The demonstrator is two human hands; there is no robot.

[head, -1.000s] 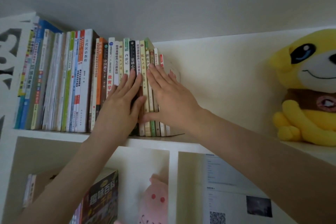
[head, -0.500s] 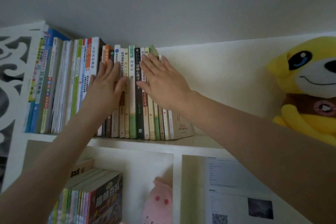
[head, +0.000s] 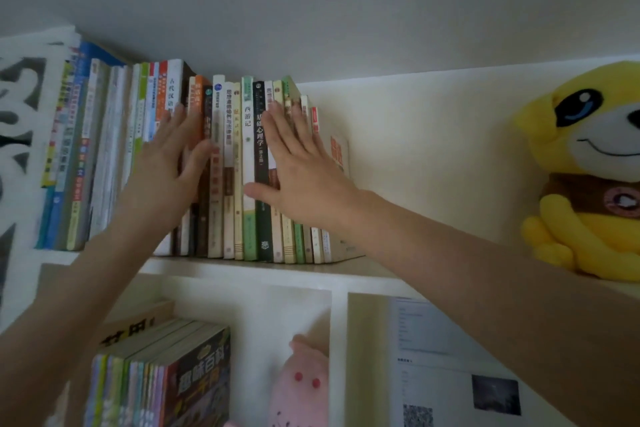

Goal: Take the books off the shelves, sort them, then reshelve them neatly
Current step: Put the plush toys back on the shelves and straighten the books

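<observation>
Reshelving looks to be the step in hand. The books (head: 247,156) stand upright, spines out, in a packed row on the top shelf (head: 242,269), at about ten o'clock from the middle of the view, and both hands lie against the spines as if squaring the row.

The left hand (head: 169,163) is flat. Its fingers (head: 180,125) are straight and close together, pointing toward twelve o'clock, and its palm rests on the orange and dark spines near the middle of the row, thumb out toward three o'clock. The right hand (head: 298,180) is also flat, its fingers slightly spread and aimed at about eleven o'clock. It covers the spines at the three o'clock end, and its thumb stretches toward nine o'clock across a black spine. Neither hand grips or pinches anything; both only press.

The last book at that end shows part of its cover and seems to lean on its neighbours.

The next move probably calls for an even push, so the spines come flush with the shelf edge. No bookend is visible, so the end books may tip toward three o'clock once the right hand lets go.

A yellow toy (head: 588,166) sits on the same shelf at three o'clock, well apart from the row.
</observation>
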